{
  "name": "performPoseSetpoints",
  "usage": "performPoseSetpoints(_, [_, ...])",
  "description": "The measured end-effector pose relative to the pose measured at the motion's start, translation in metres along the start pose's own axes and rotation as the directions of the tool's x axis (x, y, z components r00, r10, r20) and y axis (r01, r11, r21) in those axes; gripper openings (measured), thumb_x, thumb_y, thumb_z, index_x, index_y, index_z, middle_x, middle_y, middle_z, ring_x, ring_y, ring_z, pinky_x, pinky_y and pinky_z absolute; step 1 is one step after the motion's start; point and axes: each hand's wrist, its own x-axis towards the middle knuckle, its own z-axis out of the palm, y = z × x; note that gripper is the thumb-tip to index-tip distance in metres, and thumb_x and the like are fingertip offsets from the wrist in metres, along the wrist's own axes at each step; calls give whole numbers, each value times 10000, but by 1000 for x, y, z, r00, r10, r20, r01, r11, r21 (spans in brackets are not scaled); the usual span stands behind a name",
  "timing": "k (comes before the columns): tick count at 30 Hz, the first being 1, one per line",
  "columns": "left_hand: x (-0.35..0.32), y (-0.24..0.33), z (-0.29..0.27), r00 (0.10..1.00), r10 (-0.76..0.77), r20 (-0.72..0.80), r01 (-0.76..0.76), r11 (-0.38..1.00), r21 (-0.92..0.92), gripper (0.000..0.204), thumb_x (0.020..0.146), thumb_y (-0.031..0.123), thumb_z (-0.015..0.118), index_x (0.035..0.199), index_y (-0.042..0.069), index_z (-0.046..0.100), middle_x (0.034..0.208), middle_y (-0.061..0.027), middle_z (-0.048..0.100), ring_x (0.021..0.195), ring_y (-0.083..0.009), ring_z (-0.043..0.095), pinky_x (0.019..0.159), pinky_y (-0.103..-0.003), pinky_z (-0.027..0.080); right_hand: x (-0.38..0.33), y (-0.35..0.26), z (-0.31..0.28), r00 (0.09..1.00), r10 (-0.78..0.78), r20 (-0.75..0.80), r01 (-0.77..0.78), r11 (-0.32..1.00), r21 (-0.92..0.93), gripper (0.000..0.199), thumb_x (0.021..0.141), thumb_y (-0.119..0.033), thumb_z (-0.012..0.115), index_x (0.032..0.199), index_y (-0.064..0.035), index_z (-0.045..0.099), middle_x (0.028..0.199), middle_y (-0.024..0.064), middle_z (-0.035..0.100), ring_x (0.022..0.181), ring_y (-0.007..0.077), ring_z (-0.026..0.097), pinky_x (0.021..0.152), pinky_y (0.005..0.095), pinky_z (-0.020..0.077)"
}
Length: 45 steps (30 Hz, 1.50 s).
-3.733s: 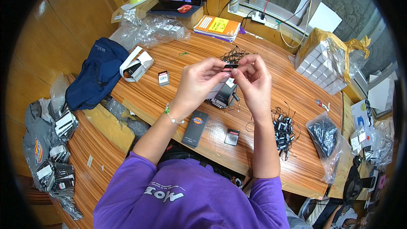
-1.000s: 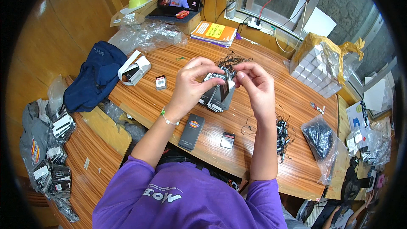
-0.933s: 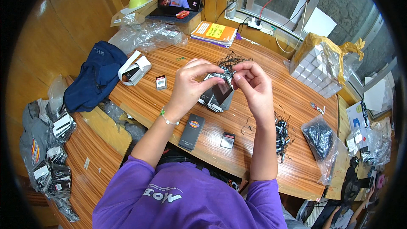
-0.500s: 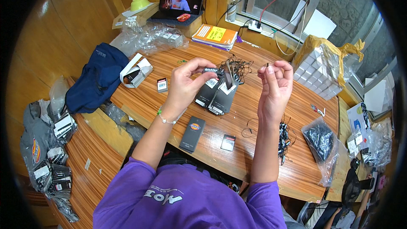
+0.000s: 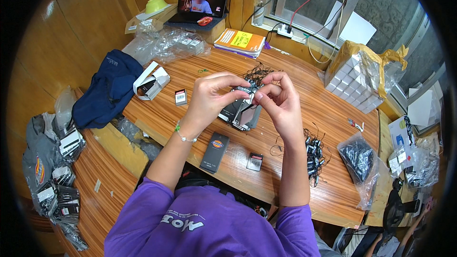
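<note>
A small dark tag (image 5: 245,88) is held above the desk (image 5: 295,114) between the two hands, which are raised close together. The left hand (image 5: 209,96) is closed on the left end of the tag, with its thumb and forefinger pinched together, and the fingers of the right hand (image 5: 281,100) are clamped on the right end, so that the fingertips of both hands nearly touch. A thin black string seems to be attached to the tag, but it is too small to be told for sure. Just below the fingers, a stack of dark flat cards (image 5: 243,113) is lying on the desk, and just behind the fingers a tangle of black strings (image 5: 259,72) is seen. Nearer to the person, under the left wrist, a black flat box (image 5: 215,152) and a small dark tag with a white label (image 5: 255,161) are placed. To the right of the right forearm, a heap of black tags with strings (image 5: 315,154) is spread, and farther right a clear bag of dark pieces (image 5: 358,157) is lying. Well to the left of the fingers, a blue bag (image 5: 107,95) is resting on the desk edge.
</note>
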Motion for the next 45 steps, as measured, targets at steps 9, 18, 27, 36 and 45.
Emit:
performPoseSetpoints(9, [4,-4,-4,994,-5,109,-2,998,63,157,705,85,691,834,-3,672,784,-112,656,722,-183,630,654,-268,485,2,2,-2,1000,18,1,-18,998,-59,233,797,17,584,972,-13,433,727,54,604,680,80,553,625,194,412])
performPoseSetpoints(18, [6,1,-8,983,-107,150,116,992,-51,146,716,95,690,823,-3,675,770,-107,661,703,-149,626,638,-256,484,3,6,-3,994,95,62,-105,977,187,189,815,-2,587,910,-48,430,732,60,613,673,98,582,616,211,452])
performPoseSetpoints(27, [6,4,-6,975,-152,159,180,967,-179,138,718,70,695,832,-6,675,749,-84,657,700,-109,616,629,-236,482,5,11,-6,978,149,149,-189,934,305,137,823,-51,606,890,-42,486,747,68,629,670,114,600,632,218,468])
performPoseSetpoints(36, [9,15,-8,946,-238,221,280,942,-184,155,695,16,697,847,-6,680,776,-75,649,706,-109,600,638,-221,476,5,16,-10,966,143,217,-213,913,347,124,832,-107,616,884,-37,528,801,58,621,730,100,588,663,208,454])
performPoseSetpoints(45, [36,-25,2,987,21,157,-20,1000,-8,299,767,116,655,1044,22,594,1031,-69,542,997,-146,498,830,-285,414,12,34,-11,958,215,188,-241,962,130,286,929,-274,450,810,-44,570,768,22,572,695,86,522,647,217,425])
